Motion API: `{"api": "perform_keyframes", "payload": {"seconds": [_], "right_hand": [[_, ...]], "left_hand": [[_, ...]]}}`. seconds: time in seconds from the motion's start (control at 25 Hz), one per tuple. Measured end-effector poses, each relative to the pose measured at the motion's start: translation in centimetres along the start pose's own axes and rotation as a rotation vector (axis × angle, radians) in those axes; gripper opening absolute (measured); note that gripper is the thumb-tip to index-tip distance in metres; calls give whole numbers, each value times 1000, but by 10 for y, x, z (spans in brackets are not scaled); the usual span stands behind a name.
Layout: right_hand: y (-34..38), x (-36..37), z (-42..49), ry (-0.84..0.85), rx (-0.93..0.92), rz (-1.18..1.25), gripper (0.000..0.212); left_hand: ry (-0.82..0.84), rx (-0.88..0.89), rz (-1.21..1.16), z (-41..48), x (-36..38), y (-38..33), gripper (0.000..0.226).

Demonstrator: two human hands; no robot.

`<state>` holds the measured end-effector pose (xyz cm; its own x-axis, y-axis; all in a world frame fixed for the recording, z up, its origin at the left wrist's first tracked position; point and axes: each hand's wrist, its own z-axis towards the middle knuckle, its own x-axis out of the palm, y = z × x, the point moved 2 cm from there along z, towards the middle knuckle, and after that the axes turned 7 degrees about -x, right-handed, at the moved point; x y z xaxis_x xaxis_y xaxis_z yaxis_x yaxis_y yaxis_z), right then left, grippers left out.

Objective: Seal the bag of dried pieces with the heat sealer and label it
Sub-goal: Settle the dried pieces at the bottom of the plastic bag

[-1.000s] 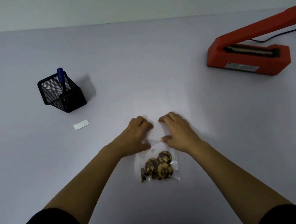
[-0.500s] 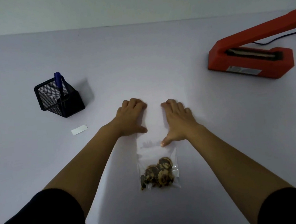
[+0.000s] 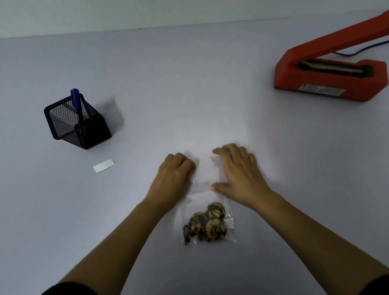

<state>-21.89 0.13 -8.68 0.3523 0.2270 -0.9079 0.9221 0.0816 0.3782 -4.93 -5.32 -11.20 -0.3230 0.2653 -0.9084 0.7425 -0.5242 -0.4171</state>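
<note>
The clear bag [image 3: 203, 195] lay flat on the counter [image 3: 181, 81], with its dried pieces [image 3: 206, 226] heaped in the end nearest us. Both our forearms reached forward to the bag's far end. Our right grip [image 3: 238, 174] was released, palm down and fingers spread, with its thumb pressing the bag's right side. Our left grip [image 3: 175, 175] rested on the bag's left edge with its fingers bent; we could not tell whether it pinched the film. The white label [image 3: 103, 166] lay well left of the bag. The heat sealer [image 3: 330, 80] stood well apart, beyond the bag to the right, with its arm raised.
</note>
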Motion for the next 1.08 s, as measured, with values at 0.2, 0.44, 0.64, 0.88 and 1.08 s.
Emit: {"api": "perform_keyframes", "payload": {"seconds": [0.2,0.44,0.64,0.88,1.08], "right_hand": [[2,20,-14,-15,-122,213,11],[2,24,-20,-27,-37,339,20],[5,22,-20,10,-66,322,12],[7,18,-14,34,-56,293,15],[7,11,3,97,-73,217,21]], "left_hand": [[177,-69,30,-21,2,2,44],[192,-79,98,-30,-1,0,52],[149,127,-14,-34,4,-8,23],[185,105,-107,-30,-1,-4,29],[226,-7,-128,-11,-7,-1,24]]}}
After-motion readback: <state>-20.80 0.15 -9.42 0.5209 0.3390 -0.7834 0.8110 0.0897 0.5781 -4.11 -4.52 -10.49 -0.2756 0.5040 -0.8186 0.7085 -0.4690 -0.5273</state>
